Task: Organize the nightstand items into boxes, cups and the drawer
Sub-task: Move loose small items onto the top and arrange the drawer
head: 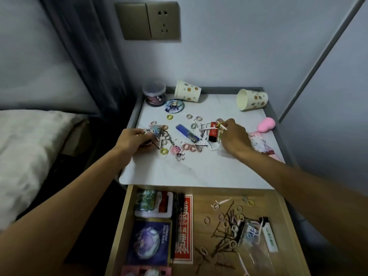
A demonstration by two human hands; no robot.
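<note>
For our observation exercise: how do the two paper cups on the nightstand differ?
The left cup lies beside the jar; the right cup lies in the far right corner. The right cup's open mouth shows its inside; the left cup shows mostly its side. Both are spotted paper cups, tipped over.

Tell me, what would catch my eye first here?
Two hands work in a scatter of hair ties on the white nightstand top. The left hand grips a keychain, and the right hand pinches a yellow tie beside a red lighter. Two dotted cups lie tipped over at the back, and the open drawer below holds a tangle of pins.
</note>
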